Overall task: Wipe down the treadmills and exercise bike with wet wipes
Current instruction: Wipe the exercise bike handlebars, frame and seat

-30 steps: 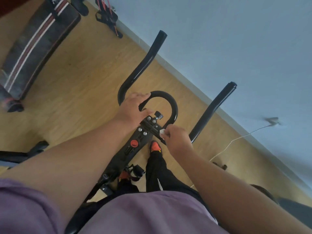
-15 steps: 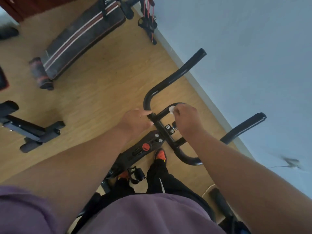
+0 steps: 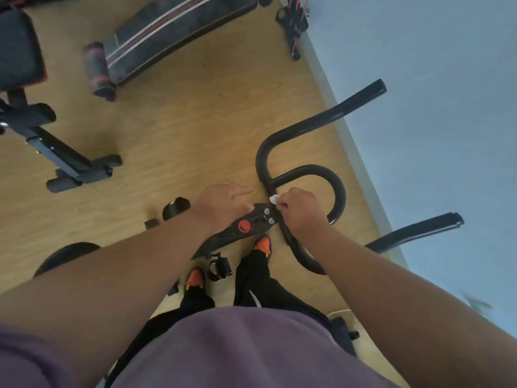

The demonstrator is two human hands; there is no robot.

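Viewed from above, the exercise bike (image 3: 246,228) stands on the wooden floor (image 3: 173,130) beside the blue wall (image 3: 419,65), its black handlebar (image 3: 321,175) looping out ahead of the person; the right hand (image 3: 300,212) pinches a small white wet wipe (image 3: 274,199) in curled fingers and presses it against the bar where the loop joins the stem, just above two silver bolts (image 3: 269,215); the left hand (image 3: 221,204) lies over the top of the stem with fingers spread and fairly straight, gripping nothing, though motion blur makes its exact contact hard to judge; an orange knob (image 3: 244,226) sits on the stem just below both hands; a pedal with a strap (image 3: 219,266) shows lower down, between two orange-toed shoes (image 3: 263,245); a padded bench (image 3: 173,32) with pale stripes lies on the floor at upper left, well apart from the bike; a black metal frame (image 3: 64,161) rests on the floor at far left.
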